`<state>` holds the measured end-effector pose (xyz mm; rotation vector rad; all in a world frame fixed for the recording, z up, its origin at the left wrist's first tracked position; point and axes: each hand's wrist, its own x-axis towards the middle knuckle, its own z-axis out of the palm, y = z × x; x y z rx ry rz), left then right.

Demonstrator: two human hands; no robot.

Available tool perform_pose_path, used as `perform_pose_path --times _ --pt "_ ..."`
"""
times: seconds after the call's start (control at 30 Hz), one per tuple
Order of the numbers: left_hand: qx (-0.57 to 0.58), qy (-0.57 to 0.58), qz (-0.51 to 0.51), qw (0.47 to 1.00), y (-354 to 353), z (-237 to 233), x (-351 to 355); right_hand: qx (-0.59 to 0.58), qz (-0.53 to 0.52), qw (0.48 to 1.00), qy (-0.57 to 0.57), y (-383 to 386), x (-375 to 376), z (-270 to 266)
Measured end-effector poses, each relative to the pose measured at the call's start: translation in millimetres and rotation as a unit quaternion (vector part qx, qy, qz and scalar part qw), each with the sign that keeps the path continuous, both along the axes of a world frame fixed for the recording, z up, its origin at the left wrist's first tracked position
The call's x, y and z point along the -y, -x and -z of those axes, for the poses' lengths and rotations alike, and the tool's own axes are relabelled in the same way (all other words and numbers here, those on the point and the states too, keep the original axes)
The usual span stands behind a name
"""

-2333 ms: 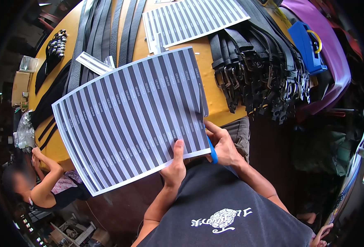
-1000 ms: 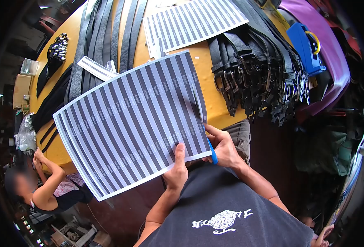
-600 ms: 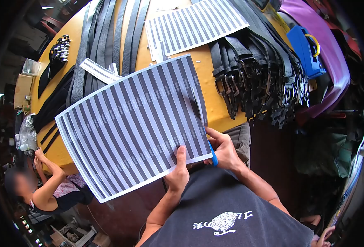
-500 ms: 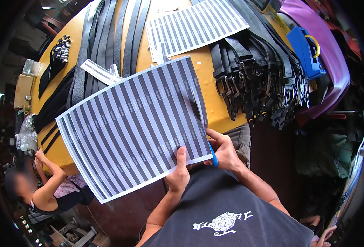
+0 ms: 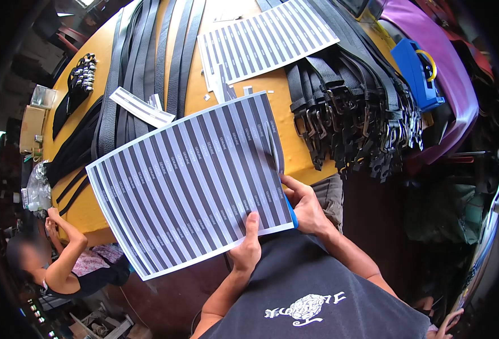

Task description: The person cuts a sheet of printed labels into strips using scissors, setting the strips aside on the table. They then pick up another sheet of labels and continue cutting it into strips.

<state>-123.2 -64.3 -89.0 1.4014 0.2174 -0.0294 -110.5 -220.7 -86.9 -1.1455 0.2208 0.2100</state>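
A large white sheet (image 5: 176, 181) printed with dark stripes and small "GENUINE" lettering is held up above the near table edge. My left hand (image 5: 246, 246) grips its lower edge, thumb on top and fingers hidden underneath. At the sheet's right edge, my right hand (image 5: 307, 210) is closed around the blue handle of a pair of scissors (image 5: 290, 213). Much of the scissors is hidden by the sheet and fingers. Along that edge, the outermost strip bends partly away from the rest near the top.
Another striped sheet (image 5: 266, 42) and cut strips (image 5: 142, 107) lie on the yellow table (image 5: 289, 141). Black belts with buckles (image 5: 351, 107) hang over its edge, beside a blue tape dispenser (image 5: 419, 73). Long black straps (image 5: 142, 56) lie farther left. Another person (image 5: 68, 254) sits at left.
The striped sheet has shifted slightly right and down, with its far edge lower. Both hands keep their hold, and the blue handle shows less beside the right hand.
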Motion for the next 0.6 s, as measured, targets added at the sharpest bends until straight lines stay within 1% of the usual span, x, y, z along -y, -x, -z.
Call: perform_pose_path --times 0.07,0.13,0.53,0.6 --pt "0.016 0.004 0.006 1.000 0.3 1.5 -0.2 0.007 0.000 1.000 0.006 -2.0 -0.2 3.5" --pt "0.009 0.011 0.000 1.000 0.4 1.1 -0.5 0.009 -0.002 1.000 0.010 -3.0 -0.3 7.0" --pt "0.019 0.000 0.005 1.000 -0.4 2.0 -2.0 0.026 0.008 1.000 -0.011 -5.1 -2.3 -0.5" --pt "0.018 -0.001 0.006 1.000 -0.1 2.0 -2.2 0.026 0.007 1.000 0.010 -4.6 -2.0 0.1"
